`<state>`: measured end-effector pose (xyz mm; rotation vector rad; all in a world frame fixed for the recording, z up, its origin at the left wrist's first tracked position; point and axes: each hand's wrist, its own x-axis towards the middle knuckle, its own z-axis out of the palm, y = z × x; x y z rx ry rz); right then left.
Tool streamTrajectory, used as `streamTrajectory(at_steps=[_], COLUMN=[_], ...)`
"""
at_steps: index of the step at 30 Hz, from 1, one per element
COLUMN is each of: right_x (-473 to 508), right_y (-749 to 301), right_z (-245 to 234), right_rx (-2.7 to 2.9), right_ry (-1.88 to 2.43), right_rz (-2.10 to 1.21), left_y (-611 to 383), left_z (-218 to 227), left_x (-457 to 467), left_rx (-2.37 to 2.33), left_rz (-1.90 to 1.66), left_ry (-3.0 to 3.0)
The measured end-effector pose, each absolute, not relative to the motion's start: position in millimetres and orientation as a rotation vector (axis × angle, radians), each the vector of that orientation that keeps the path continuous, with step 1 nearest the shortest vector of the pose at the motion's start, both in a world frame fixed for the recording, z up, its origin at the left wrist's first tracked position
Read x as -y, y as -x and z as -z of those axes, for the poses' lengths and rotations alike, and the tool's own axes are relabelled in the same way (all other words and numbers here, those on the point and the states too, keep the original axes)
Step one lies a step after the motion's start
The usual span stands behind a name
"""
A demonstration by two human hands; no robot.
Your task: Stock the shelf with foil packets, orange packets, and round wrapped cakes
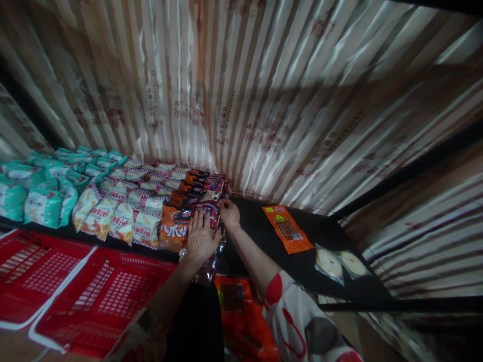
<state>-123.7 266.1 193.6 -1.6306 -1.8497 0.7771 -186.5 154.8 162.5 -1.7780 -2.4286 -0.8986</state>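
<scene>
My left hand (200,237) lies flat, fingers stretched out, on a row of dark red snack packets (210,211) at the right end of the shelf's stock. My right hand (229,213) reaches to the back of the same row, its fingers curled on the edge of a packet near the rear wall. Orange snack bags (174,229) sit just left of my left hand. Both forearms wear white sleeves with red and grey spots.
A black shelf (324,236) carries rows of teal bags (43,201) and striped white bags (124,216). On its right part lie an orange flat packet (288,229) and a clear pack of round cakes (339,264). Red baskets (109,296) stand below left. An orange bag (241,317) hangs beneath my arms.
</scene>
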Motion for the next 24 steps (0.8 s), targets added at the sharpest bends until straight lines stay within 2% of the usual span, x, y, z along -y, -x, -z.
streamTrajectory(at_steps=[15,24], right_x=[-267.3,-270.9], right_y=[123.6,126.6], right_z=[-199.4,-197.2], right_rx=[1.862,1.889], right_ry=[1.641,1.678], right_rz=[-0.848,-0.843], left_y=[193.0,193.0], left_z=[-153.1,-153.5], left_x=[-161.2,-164.3], left_rx=[2.412,2.423], left_rz=[1.218,1.275], left_ry=[1.668,1.655])
